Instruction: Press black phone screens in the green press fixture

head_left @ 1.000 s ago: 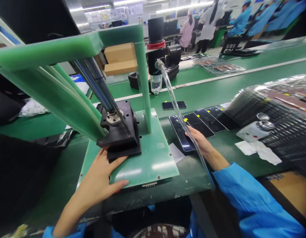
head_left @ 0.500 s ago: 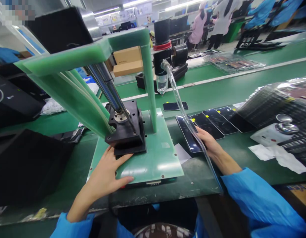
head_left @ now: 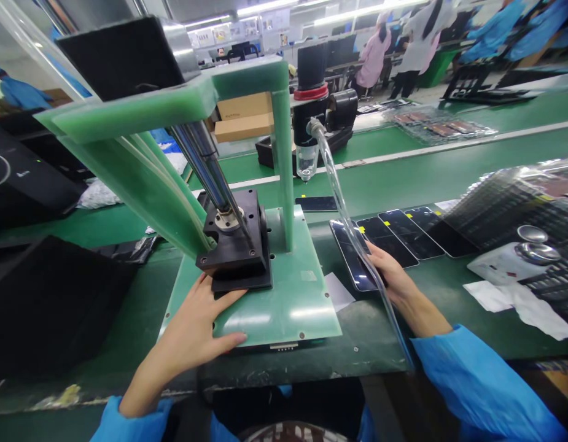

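Dark panel (head_left: 355, 261) is lying right of the green press (head_left: 288, 301), right hand (head_left: 392, 275) touching its edge, grip unclear, left hand (head_left: 191, 325) resting spread by the press's seemingly already lowered black block (head_left: 240, 248), three other panels (head_left: 413, 236) lying untouched farther right.

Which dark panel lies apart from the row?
The farthest dark panel, lying crosswise; the other four lie side by side near the right hand.

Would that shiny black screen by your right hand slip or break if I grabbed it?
It might be slippery: the screen looks smooth and glossy. It's probably stiff, since it shows no bend. It could crack if dropped, because it looks thin and glassy.
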Motion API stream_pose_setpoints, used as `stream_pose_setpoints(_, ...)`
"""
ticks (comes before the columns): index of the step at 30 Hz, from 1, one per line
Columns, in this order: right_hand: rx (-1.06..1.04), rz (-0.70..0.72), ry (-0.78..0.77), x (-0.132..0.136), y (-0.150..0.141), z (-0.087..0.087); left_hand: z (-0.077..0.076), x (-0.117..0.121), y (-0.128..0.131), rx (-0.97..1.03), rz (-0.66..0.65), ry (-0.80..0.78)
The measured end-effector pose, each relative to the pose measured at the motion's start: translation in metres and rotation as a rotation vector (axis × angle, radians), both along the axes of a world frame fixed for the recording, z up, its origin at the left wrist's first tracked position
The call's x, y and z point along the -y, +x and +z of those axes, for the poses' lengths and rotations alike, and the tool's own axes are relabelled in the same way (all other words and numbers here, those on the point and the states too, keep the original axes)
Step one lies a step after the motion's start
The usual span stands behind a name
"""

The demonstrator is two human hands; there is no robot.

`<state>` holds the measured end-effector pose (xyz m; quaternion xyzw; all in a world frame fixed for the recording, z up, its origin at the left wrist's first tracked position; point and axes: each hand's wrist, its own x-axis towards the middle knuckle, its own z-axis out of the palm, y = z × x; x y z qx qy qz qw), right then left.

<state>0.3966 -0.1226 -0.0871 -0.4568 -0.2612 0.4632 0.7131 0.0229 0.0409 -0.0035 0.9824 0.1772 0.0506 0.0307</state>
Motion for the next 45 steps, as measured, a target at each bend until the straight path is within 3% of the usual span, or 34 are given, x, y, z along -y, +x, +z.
stream_pose_setpoints(16,-0.026,0.019,-0.021,0.003,0.000,-0.001,0.001,0.002,-0.002,0.008,0.004,-0.028)
stream_pose_setpoints(25,-0.061,-0.075,-0.082,0.004,-0.001,0.003,0.001,0.002,0.001,0.043,0.009,-0.042)
stream_pose_setpoints(27,-0.071,-0.095,-0.092,0.006,0.001,0.002,-0.003,0.010,0.000,0.060,0.020,0.009)
stream_pose_setpoints(30,-0.052,-0.096,-0.090,0.009,0.005,-0.001,-0.013,0.036,-0.007,0.158,0.109,0.210)
stream_pose_setpoints(32,-0.018,-0.090,-0.077,0.011,0.006,0.000,-0.015,0.058,-0.011,0.300,0.149,0.339)
stream_pose_setpoints(34,0.016,-0.082,-0.068,0.011,0.004,0.005,-0.010,0.079,-0.006,0.515,0.107,0.349)
stream_pose_setpoints(36,0.050,-0.080,-0.053,0.009,0.001,0.014,0.004,0.093,0.011,0.693,0.048,0.088)
stream_pose_setpoints(38,0.088,-0.072,-0.037,0.006,-0.002,0.024,0.020,0.097,0.042,0.685,0.078,-0.496)
stream_pose_setpoints(40,0.120,-0.033,-0.033,0.003,-0.007,0.035,0.030,0.093,0.082,0.485,0.222,-1.173)
stream_pose_setpoints(43,0.140,0.091,-0.050,0.005,-0.021,0.048,0.030,0.085,0.141,0.335,0.237,-1.559)
stream_pose_setpoints(45,0.153,0.124,-0.058,0.012,-0.031,0.051,0.022,0.083,0.168,0.322,0.252,-1.616)
